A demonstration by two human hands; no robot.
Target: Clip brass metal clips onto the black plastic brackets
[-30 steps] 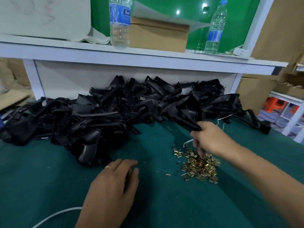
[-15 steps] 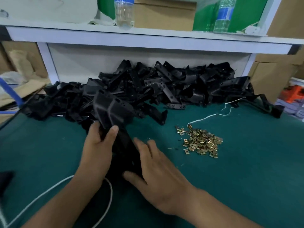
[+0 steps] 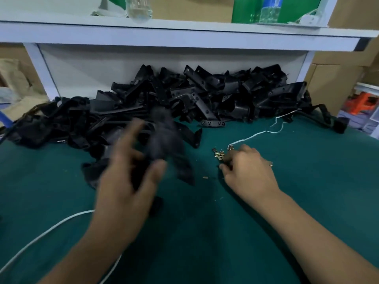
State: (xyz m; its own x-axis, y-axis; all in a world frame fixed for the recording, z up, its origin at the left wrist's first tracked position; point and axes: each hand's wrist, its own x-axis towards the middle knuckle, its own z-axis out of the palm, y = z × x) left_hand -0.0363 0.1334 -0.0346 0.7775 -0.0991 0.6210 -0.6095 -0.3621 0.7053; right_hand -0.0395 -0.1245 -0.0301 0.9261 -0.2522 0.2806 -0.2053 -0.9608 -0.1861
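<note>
One view only: camera on my head, looking forward and down across the green surface [image 3: 307, 191]. It sits close; my forearms enter from the near edge, left hand [image 3: 125, 181] at centre-left, right hand [image 3: 248, 171] right of centre. The far limit of the view is the white shelf [image 3: 184, 35] running left to right along the top, with the pile of black brackets [image 3: 215, 95] beneath it at mid-distance. Wide-angle lens: the shelf edge bows. The left hand is motion-blurred. No second view to share coverage with.
</note>
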